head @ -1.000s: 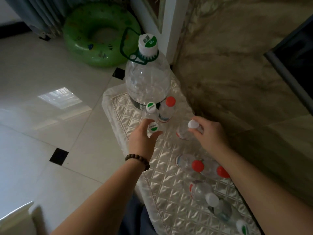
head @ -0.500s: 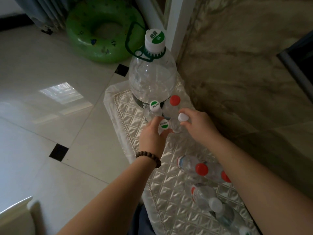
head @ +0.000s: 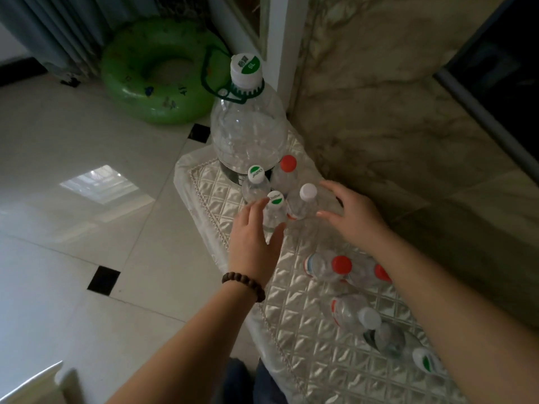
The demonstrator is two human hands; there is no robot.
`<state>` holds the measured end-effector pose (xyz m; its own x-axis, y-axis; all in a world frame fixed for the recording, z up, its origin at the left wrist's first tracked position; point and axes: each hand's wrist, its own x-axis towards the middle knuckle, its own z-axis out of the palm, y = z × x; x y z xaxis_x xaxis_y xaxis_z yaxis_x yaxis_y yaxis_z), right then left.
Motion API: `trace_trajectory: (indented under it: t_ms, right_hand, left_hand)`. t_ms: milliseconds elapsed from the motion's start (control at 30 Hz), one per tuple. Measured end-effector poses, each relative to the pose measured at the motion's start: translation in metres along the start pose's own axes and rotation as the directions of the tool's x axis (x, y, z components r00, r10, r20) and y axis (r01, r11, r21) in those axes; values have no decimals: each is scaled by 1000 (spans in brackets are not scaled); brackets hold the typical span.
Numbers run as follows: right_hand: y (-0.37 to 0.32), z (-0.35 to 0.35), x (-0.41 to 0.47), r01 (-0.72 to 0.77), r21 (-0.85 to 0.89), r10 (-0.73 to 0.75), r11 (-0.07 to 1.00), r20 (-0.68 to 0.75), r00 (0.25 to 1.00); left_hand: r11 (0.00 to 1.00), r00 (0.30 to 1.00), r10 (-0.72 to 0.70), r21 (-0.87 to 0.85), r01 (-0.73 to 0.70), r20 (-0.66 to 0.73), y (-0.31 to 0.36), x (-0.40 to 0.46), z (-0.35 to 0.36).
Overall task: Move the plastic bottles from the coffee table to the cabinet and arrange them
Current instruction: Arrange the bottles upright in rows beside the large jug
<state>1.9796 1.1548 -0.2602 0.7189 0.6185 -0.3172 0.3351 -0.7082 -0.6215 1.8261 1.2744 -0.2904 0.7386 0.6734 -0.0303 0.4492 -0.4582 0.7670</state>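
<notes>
**Small bottles grouped upright at the far end of the cabinet top**

Four small plastic bottles stand upright in a tight cluster near the far end of the quilted cloth (head: 306,330) that covers the cabinet top. The nearest of them, a green-capped bottle (head: 274,209), stands just beside a white-capped bottle (head: 303,202) on its right. Behind these are a second green-capped bottle (head: 256,182) and a red-capped bottle (head: 286,173). A big water jug (head: 248,126) with a green carry handle stands behind the cluster, at the far end of the cloth.

The left hand (head: 252,240) is spread, its straight fingers close against the left side of the nearest green-capped bottle; whether they touch it cannot be told. The right hand (head: 353,217) is spread as well, fingers loose, just right of the white-capped bottle and holding nothing. A bead bracelet (head: 243,282) sits on the left wrist.

More bottles lie on their sides towards the near right edge of the cloth: two with red caps (head: 341,265), one with a white cap (head: 354,314), one with a green and white cap (head: 425,361).

A green swim ring (head: 160,74) lies on the tiled floor (head: 87,185) beyond the cabinet.
</notes>
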Motion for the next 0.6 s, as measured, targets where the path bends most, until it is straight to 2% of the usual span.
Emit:
trace_trajectory:
  t_ms: [100, 233, 367, 600]
  right_hand:
    - [10, -10, -32, -38, 5, 38, 999, -100, 994]
    - [36, -18, -73, -134, 26, 136, 991, -171, 976]
    - [64, -20, -105, -201, 44, 205, 979, -223, 953]
    - [85, -8, -128, -234, 24, 235, 972, -136, 962]
  left_hand:
    - [994, 994, 101, -35, -101, 26, 3, -19, 1]
    - [989, 965, 138, -87, -121, 224, 5, -44, 13]
    - [989, 915, 150, -52, -141, 374, 9, -61, 32]
    - [998, 888, 48, 4, -56, 457, 17, -61, 74]
